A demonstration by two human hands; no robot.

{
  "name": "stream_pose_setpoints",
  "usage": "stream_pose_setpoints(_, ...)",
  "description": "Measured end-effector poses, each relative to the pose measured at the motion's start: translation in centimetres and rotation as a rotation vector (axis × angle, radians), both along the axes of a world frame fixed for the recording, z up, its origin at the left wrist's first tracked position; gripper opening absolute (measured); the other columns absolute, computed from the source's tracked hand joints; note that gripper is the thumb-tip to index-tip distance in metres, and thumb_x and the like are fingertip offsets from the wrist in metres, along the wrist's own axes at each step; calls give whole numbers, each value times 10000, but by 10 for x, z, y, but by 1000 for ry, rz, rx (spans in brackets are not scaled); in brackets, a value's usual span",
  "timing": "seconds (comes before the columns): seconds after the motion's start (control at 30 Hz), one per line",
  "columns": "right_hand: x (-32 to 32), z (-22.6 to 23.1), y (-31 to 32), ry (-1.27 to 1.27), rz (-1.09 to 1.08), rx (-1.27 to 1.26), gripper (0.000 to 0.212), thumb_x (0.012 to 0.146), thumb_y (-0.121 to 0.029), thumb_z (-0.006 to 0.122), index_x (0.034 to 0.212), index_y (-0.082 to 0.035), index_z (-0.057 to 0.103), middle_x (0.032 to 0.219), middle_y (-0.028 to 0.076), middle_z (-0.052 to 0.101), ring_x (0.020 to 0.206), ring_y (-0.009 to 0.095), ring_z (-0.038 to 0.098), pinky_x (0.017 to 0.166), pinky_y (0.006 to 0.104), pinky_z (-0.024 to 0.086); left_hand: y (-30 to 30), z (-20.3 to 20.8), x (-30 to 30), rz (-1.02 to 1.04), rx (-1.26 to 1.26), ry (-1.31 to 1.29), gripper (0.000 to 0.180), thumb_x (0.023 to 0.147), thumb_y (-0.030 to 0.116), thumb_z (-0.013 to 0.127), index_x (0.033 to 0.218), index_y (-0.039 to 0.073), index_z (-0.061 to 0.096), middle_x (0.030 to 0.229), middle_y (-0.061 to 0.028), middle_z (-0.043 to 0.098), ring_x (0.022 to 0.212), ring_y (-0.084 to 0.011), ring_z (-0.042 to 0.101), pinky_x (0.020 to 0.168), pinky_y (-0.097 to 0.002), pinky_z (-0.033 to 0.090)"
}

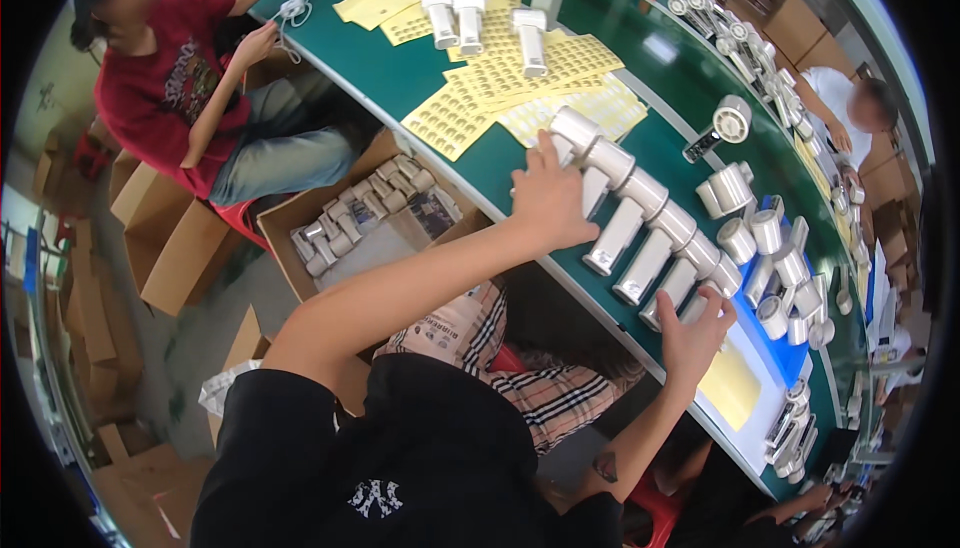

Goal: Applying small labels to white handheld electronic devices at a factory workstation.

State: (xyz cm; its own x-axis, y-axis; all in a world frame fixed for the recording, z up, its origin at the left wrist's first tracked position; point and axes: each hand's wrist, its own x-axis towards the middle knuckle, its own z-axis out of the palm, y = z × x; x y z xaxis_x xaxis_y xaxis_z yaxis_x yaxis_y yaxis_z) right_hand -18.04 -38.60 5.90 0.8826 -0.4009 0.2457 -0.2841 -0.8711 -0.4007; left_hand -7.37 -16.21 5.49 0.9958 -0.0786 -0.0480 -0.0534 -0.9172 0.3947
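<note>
A slanting row of several white handheld fans (pixel 641 194), with barrel-shaped heads and straight handles, lies side by side on the green table (pixel 445 86). The handles point toward me. At the row's far left end my left hand (pixel 548 198) cups the outermost fan, its thumb low by a handle and its fingers up near the head. My right hand (pixel 692 336) closes around the near right end, thumb by the handles and fingertips by the last head. Between them my hands hold the row. My palms partly hide both end fans.
Yellow sticker sheets (pixel 450 120) lie at the back left, with three more fans upon them. More fans crowd a blue tray (pixel 757 326) on the right and a conveyor belt (pixel 655 48) beyond. An open carton (pixel 372 238) stands below the table. Co-workers sit at left and across.
</note>
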Motion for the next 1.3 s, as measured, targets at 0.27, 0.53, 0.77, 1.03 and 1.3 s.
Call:
stream_pose_setpoints(0.27, 4, -13, 15, -62, -31, -72, 600, 728, -451, 734, 1144, -70, 530, 1258, 205, 411, 1150, 405, 474, 967, 450, 396, 42, 10, 4, 55, -341, -115, 514, 547, 294, 728, 1003, 59, 697, 1266, -238, 404, 1150, -394, 415, 914, -502, 404)
stream_pose_setpoints(0.53, 12, -19, 14, 87, -153, -35, 637, 712, -456, 725, 1176, -70, 522, 1379, 301, 361, 1287, 450, 355, 1049, 459, 321, 211, 12, 89, 380, -281, -452, 555, 575, 456, 745, 988, 86, 724, 1250, -223, 486, 1117, -348, 521, 931, -410, 464)
stream_pose_setpoints(0.77, 21, -11, 24, 187, -297, -102, 657, 717, -476, 686, 1222, -71, 573, 1367, 299, 380, 1226, 459, 419, 1021, 464, 357, 310, -29, 160, 659, 6, -293, 537, 610, 492, 696, 986, 110, 719, 1264, -180, 443, 1152, -354, 454, 938, -467, 417)
stream_pose_setpoints(1.03, 22, -21, 0, 30, -259, 17, 582, 719, -381, 724, 1115, 31, 615, 1271, 299, 463, 1154, 436, 468, 988, 448, 378, 318, -34, 187, 658, 29, -256, 542, 632, 481, 680, 1003, 88, 711, 1352, -171, 402, 1232, -352, 404, 1001, -477, 347)
stream_pose_setpoints(1.3, 5, 34, 12, -313, 55, 505, 445, 761, -129, 708, 1135, 67, 568, 1298, 160, 487, 1114, 224, 514, 923, 333, 429, 324, -38, 156, 522, 60, -611, 533, 642, 456, 729, 971, 37, 719, 1425, -210, 366, 1367, -376, 232, 1110, -500, 192)
